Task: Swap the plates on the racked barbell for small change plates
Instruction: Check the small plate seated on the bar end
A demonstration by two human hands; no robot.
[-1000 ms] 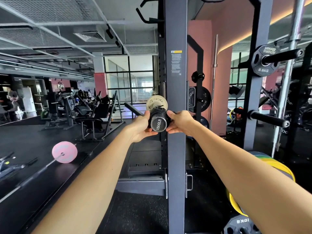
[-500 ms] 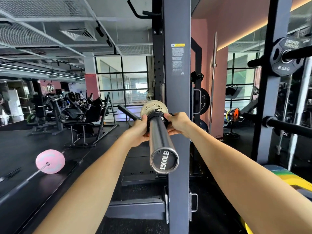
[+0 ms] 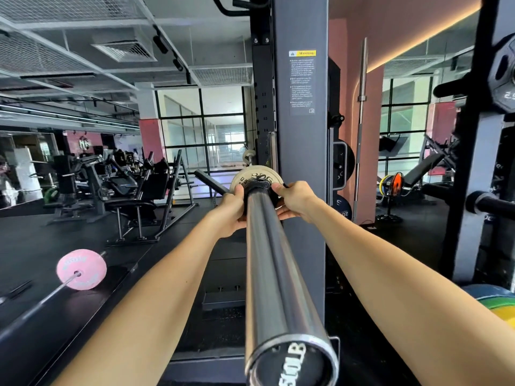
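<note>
Black gym floor [image 3: 69,240] underfoot: a pink-plated barbell [image 3: 81,269] lies near left, benches and machines [image 3: 133,190] stand far left.

Two bare forearms, left hand [image 3: 232,211], right hand [image 3: 296,200], no sleeves

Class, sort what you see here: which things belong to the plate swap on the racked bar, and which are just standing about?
In the job: barbell sleeve, black collar, small pale plate, left hand, right hand.

Standing about: pink-plated bar on the floor, 2.5 kg plate on its peg, upright spare bar.
</note>
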